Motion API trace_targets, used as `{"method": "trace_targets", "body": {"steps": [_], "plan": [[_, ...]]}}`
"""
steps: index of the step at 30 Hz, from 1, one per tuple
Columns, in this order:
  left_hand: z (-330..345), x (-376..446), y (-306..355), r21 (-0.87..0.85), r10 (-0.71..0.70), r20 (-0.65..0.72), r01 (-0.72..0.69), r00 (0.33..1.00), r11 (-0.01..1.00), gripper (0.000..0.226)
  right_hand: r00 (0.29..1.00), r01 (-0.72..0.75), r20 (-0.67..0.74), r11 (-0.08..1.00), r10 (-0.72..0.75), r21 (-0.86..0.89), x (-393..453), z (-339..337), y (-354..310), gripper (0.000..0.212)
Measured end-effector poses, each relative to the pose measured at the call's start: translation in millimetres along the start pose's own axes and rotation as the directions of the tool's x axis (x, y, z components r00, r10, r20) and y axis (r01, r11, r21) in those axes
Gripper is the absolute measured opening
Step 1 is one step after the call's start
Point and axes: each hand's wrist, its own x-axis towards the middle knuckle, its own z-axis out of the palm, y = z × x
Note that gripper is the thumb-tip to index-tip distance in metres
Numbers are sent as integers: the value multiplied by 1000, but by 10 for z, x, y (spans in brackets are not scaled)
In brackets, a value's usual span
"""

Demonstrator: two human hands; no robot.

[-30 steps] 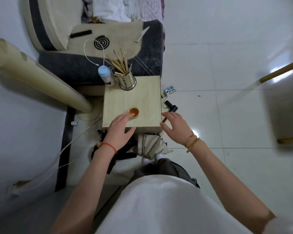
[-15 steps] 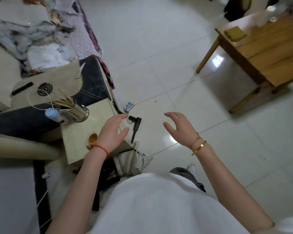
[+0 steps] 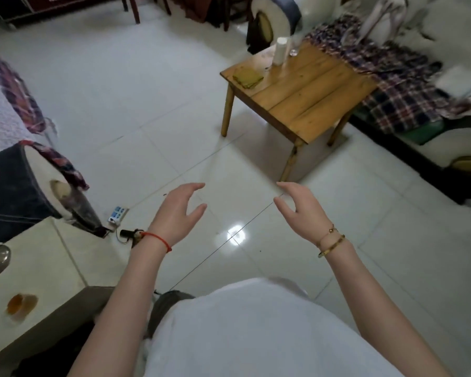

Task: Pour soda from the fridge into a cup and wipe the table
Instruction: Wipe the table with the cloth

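Both my hands hang over the white tiled floor, holding nothing. My left hand, with a red string at the wrist, has its fingers apart. My right hand, with gold bracelets, is also spread. A wooden table stands ahead at the upper right, well beyond my hands. On it lie a folded yellow-green cloth near its left corner and a white cup-like cylinder at its far edge. A small cup of amber liquid rests on the pale stand at my lower left.
A sofa with a plaid blanket runs behind the wooden table at right. A dark armchair with draped cloth is at left. A power strip and a black object with cord lie on the floor by the stand.
The view has swung right, from the pale stand to the open floor and wooden table. Both hands left the stand's edge and now hang spread over the tiles.
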Motion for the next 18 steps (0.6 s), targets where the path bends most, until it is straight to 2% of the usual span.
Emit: {"method": "trace_targets", "body": {"steps": [6,18], "plan": [[366,745,700,21,113,74,-115,991,993,47,992,-97,-83,995,97,5,110,-585,673,44],[1099,2264,1461,52,249,203,-264,947,963,48,943,-284,-155,955,293,80,731,-1058,1814,44]]}}
